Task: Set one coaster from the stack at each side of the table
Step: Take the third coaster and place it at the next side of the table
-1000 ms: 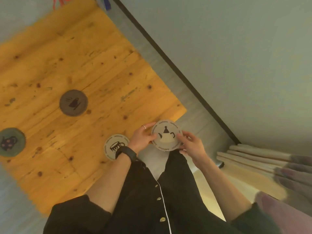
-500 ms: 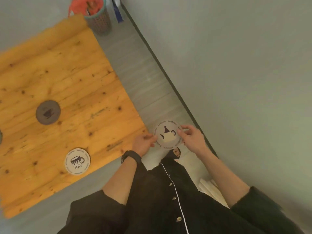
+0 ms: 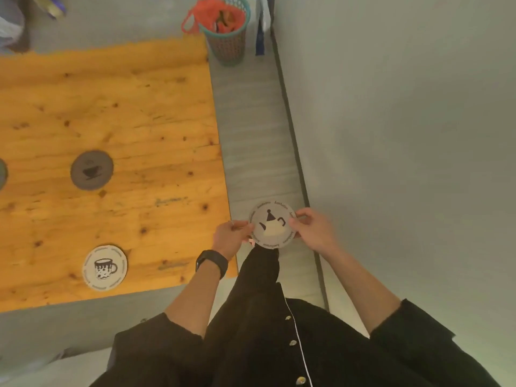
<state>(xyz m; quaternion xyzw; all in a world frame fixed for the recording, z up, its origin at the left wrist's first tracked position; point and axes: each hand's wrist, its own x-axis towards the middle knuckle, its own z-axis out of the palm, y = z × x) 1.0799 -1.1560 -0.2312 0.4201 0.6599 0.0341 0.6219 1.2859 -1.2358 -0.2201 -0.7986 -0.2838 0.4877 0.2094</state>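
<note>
Hanging off the table's right edge, the teapot coaster [image 3: 271,225] is pinched at its rim from both sides and floats over the grey floor [image 3: 257,141], not over wood. The left hand [image 3: 230,238] grips it at nine o'clock and the right hand [image 3: 314,229] at three o'clock, fingers [image 3: 299,222] closed on the edge; whether more coasters sit stacked beneath it I cannot tell. From the coaster, the table [image 3: 117,113] lies at nine o'clock, so the left hand is the nearer one to it. A round disc has no long axis; the teapot print faces up. Small lettering circles the rim, too blurred to read with certainty. On the table, a white mug coaster [image 3: 105,267] lies near the front edge, a dark cup coaster [image 3: 92,170] further in, and another dark one [image 3: 2,173] is cut off at the left border. A green basket [image 3: 226,37] stands at twelve o'clock.
</note>
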